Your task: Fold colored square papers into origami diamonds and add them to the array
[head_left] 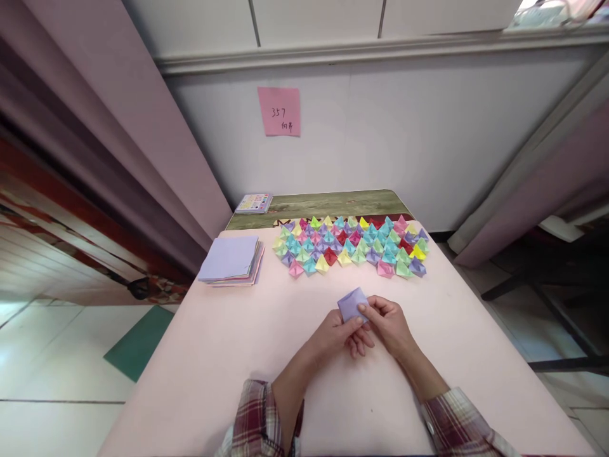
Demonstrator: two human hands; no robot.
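Observation:
A small folded square of lavender origami paper (353,304) is held up between both hands, just above the pale pink tabletop (228,368). My left hand (341,331) pinches its lower edge, thumb on the front face. From the right, my right hand (387,320) grips the paper's side with the thumb pressed on it. Fingers behind the sheet are partly hidden. Beyond the hands, rows of folded paper boats (354,244) in many colours stand close together. A stack of square origami paper (231,259), lavender on top, lies to the left.
A packet with a printed cover (254,203) rests at the table's far left, on a green wood-patterned strip (328,203). A pink note (280,112) is stuck to the wall. Curtains hang on both sides. A green sheet (140,343) lies on the floor at left.

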